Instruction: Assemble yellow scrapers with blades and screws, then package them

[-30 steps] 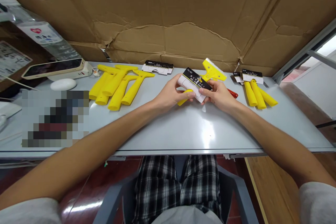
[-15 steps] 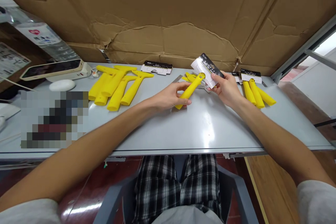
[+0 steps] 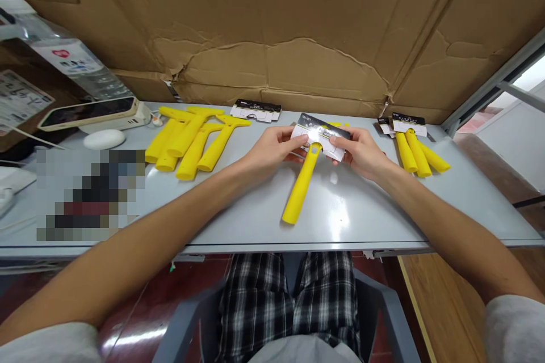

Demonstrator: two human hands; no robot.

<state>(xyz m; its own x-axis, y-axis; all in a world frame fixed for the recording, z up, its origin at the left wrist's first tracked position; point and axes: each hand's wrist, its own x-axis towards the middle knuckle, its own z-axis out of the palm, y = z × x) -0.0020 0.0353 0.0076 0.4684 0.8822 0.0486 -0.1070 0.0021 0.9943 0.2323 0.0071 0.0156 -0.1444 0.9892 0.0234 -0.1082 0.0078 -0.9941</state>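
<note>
A black and white card (image 3: 317, 133) is held at its left end by my left hand (image 3: 279, 150) and at its right end by my right hand (image 3: 360, 150), thumbs on top. Out of the card's near side sticks a yellow handle (image 3: 300, 187), pointing toward me and a little left. The handle's head is hidden under the card. Several yellow handled tools (image 3: 196, 147) lie in a group left of my left hand. Behind my hands a bit of another yellow piece shows. On the right, yellow handles (image 3: 419, 153) stick out from under a carded top (image 3: 409, 123).
Folded cards (image 3: 255, 110) lie at the back against a cardboard wall (image 3: 272, 22). A phone (image 3: 87, 112) on a white device, a white mouse (image 3: 104, 139) and a water bottle (image 3: 76, 62) stand at the left. The grey table's (image 3: 255, 227) front edge is near me.
My left hand has let go of the yellow handle and moved onto the card's left end. The card has come lower and leftward, and the handle now points more toward me.
</note>
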